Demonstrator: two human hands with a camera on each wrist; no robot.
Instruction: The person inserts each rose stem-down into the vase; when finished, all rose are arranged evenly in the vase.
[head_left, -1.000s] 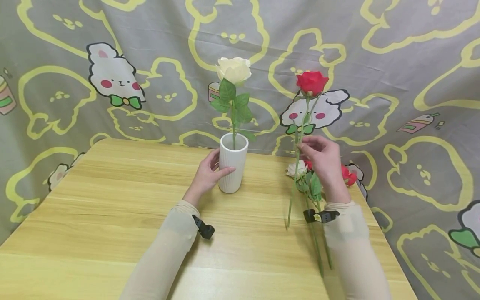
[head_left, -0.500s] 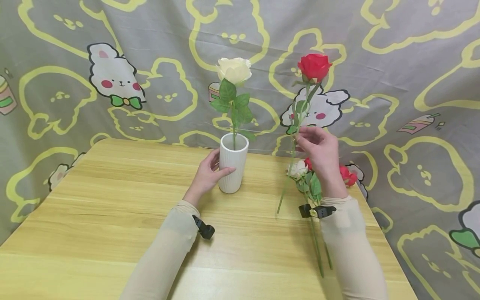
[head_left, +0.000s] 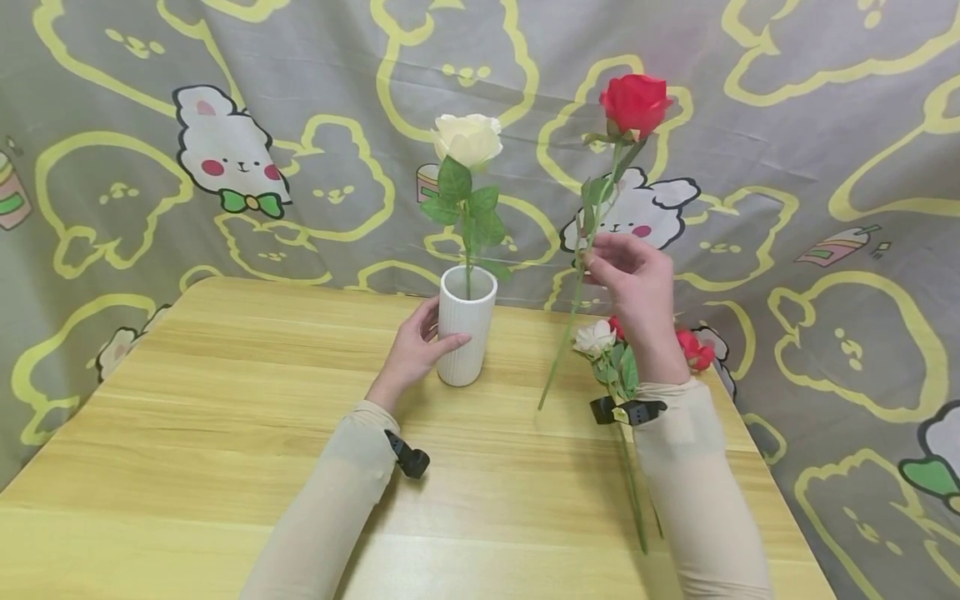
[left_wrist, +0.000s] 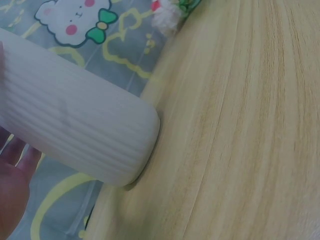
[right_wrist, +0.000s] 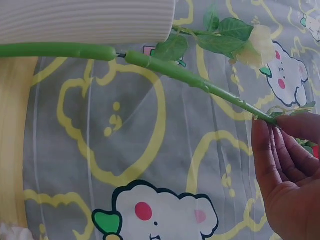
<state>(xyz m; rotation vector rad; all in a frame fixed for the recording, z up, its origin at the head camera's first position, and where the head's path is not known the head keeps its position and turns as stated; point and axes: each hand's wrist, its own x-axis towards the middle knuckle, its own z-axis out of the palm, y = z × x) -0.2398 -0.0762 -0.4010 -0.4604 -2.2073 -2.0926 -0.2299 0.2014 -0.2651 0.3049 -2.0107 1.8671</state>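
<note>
A ribbed white vase (head_left: pixel 463 342) stands upright on the table, a cream rose (head_left: pixel 467 142) rising from its mouth. My left hand (head_left: pixel 414 348) grips the vase from the left, thumb across its front; the left wrist view shows the vase base (left_wrist: pixel 125 145) on the wood. Right of the vase, my right hand (head_left: pixel 633 279) pinches a long-stemmed red rose (head_left: pixel 636 104) between thumb and fingertips, bloom up, stem slanting down to the left. In the right wrist view its green stem (right_wrist: pixel 175 72) shows a thin dark joint.
Under and beside my right forearm lie several more roses, among them a white rose (head_left: pixel 595 338) and a red rose (head_left: pixel 696 350), stems toward me. A patterned grey curtain (head_left: pixel 315 100) hangs behind the wooden table (head_left: pixel 225 400).
My right hand has lifted the red rose higher and slightly left, its stem end swinging toward the vase. The left hand and vase have stayed put.
</note>
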